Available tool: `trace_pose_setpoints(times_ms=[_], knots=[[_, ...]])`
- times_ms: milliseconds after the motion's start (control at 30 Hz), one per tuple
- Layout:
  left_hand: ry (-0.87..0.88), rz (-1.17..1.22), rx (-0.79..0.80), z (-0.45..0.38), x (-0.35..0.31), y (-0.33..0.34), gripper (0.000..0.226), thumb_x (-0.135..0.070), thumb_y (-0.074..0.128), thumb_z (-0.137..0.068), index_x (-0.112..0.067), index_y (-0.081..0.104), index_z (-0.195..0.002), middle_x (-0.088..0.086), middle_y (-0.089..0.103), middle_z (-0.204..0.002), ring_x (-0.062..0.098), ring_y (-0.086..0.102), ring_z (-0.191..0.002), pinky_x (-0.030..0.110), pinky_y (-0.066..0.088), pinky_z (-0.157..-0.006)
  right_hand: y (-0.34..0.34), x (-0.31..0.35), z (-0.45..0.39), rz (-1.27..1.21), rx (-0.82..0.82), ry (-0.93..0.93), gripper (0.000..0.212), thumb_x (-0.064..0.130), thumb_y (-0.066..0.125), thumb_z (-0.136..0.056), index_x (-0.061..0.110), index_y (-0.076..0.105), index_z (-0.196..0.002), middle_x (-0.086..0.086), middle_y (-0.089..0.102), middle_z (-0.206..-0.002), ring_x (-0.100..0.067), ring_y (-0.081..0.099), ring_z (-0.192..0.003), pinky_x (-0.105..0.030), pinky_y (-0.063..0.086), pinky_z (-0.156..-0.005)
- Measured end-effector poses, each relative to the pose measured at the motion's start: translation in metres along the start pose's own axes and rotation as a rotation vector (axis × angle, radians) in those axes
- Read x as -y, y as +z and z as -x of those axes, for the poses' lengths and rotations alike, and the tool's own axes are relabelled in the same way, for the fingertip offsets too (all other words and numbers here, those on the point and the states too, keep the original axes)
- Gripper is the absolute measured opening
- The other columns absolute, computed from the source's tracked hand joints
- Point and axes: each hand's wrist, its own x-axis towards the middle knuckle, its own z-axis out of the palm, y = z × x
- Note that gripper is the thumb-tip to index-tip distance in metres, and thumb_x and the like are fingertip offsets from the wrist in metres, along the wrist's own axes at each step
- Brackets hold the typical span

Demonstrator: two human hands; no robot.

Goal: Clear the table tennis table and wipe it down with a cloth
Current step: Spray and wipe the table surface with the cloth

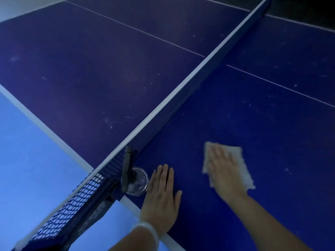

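Right hand point(222, 171) lies flat, fingers straight and together, pressing a white cloth point(235, 165) onto the table point(253, 115). The cloth shows past the fingertips and along the hand's outer side, its edges frayed; the hand blurs a little. Left hand point(162, 194) rests palm down, fingers straight and close together, holding nothing, on the table's near edge beside the right hand. A pale band point(146, 228) circles its wrist.

Just left of the left fingertips sits a clear round cup point(138, 183) at the foot of the net post point(126, 165), touching or nearly touching the clamp; I cannot tell which. From the post the net point(181, 98) runs away up and to the right, white tape along its top, dark mesh below, and its near end overhangs the table's side.

Around the hands the table is deep blue with white speckles and faint smudges; a thin white centre line point(272, 84) crosses beyond the right hand and continues past the net. A white border edges the table's side. Below the left hand lies a lighter blue floor point(27, 151). White lettering on the net clamp is too blurred to read.
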Motion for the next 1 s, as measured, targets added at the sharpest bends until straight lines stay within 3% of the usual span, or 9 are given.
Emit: trace_pose_setpoints(times_ms=[133,333,433,533,600,733,867,933,1000], knots=[[-0.015,-0.007,0.012,-0.001,-0.001,-0.001,0.063,-0.047,0.026,-0.098,-0.007,0.041,-0.145,0.011,0.035,-0.154,0.026,0.028,-0.144,0.039,0.015,-0.113,0.004,-0.011,0.009,-0.13,0.009,0.434,0.06,0.031,0.019,-0.104,0.013,-0.005,-0.155,-0.008,-0.01,-0.163,-0.023,-0.009,-0.15,-0.048,-0.002,-0.121],[-0.022,-0.006,0.021,-0.002,0.0,-0.002,0.064,-0.046,0.03,-0.096,-0.007,0.039,-0.146,0.011,0.035,-0.154,0.026,0.03,-0.143,0.039,0.018,-0.113,0.009,0.048,0.005,-0.138,0.006,-0.188,0.06,0.031,0.025,-0.105,0.016,-0.006,-0.154,-0.003,-0.016,-0.161,-0.018,-0.017,-0.149,-0.045,-0.006,-0.121],[-0.027,-0.013,0.019,-0.001,-0.002,-0.004,0.064,-0.046,0.03,-0.096,-0.008,0.04,-0.146,0.011,0.036,-0.153,0.026,0.032,-0.143,0.039,0.019,-0.112,0.001,0.024,-0.048,-0.074,0.065,-0.238,0.07,0.028,0.04,-0.102,0.014,-0.006,-0.153,-0.005,-0.007,-0.163,-0.019,-0.001,-0.151,-0.04,0.003,-0.123],[-0.031,-0.009,0.005,0.0,-0.002,-0.006,0.063,-0.046,0.029,-0.097,-0.008,0.039,-0.146,0.01,0.035,-0.153,0.026,0.032,-0.142,0.038,0.019,-0.113,-0.005,-0.019,-0.06,-0.173,-0.16,0.335,0.065,0.034,0.05,-0.098,0.007,0.023,-0.151,-0.012,0.026,-0.158,-0.024,0.033,-0.142,-0.044,0.032,-0.114],[-0.034,-0.002,0.01,0.0,-0.002,-0.006,0.063,-0.047,0.029,-0.097,-0.008,0.037,-0.147,0.01,0.034,-0.154,0.026,0.031,-0.143,0.039,0.019,-0.113,-0.005,-0.021,-0.038,-0.255,-0.112,0.503,0.058,0.034,0.028,-0.104,0.011,0.012,-0.155,-0.009,0.01,-0.163,-0.023,0.011,-0.149,-0.048,0.014,-0.12],[-0.036,0.009,0.033,0.0,-0.003,-0.006,0.064,-0.047,0.032,-0.096,-0.01,0.036,-0.148,0.008,0.033,-0.155,0.025,0.03,-0.144,0.039,0.019,-0.112,0.014,0.033,-0.011,-0.036,-0.027,0.075,0.084,0.037,0.044,-0.098,0.008,-0.013,-0.152,-0.015,-0.016,-0.161,-0.031,-0.011,-0.15,-0.051,0.001,-0.121],[-0.044,0.003,0.02,0.0,-0.004,-0.007,0.064,-0.047,0.034,-0.095,-0.01,0.039,-0.147,0.008,0.036,-0.153,0.024,0.034,-0.142,0.037,0.02,-0.111,0.013,0.073,-0.058,0.075,0.047,-0.416,0.079,0.033,0.046,-0.099,0.016,-0.012,-0.151,-0.008,-0.019,-0.161,-0.026,-0.019,-0.148,-0.047,-0.013,-0.119],[-0.038,0.017,0.018,0.0,-0.003,-0.005,0.064,-0.047,0.033,-0.097,-0.011,0.035,-0.149,0.008,0.033,-0.155,0.024,0.03,-0.144,0.037,0.018,-0.113,0.007,0.062,-0.099,0.153,0.085,-0.495,0.081,0.027,0.053,-0.095,0.012,-0.002,-0.152,-0.011,-0.011,-0.163,-0.029,-0.007,-0.15,-0.051,0.001,-0.121],[-0.037,0.022,0.015,0.0,-0.003,-0.002,0.063,-0.047,0.031,-0.098,-0.011,0.032,-0.15,0.008,0.029,-0.157,0.024,0.026,-0.145,0.039,0.017,-0.117,-0.003,0.033,-0.129,0.13,0.094,-0.238,0.078,0.023,0.05,-0.096,0.007,0.002,-0.154,-0.015,0.001,-0.163,-0.031,0.009,-0.148,-0.048,0.016,-0.119]])
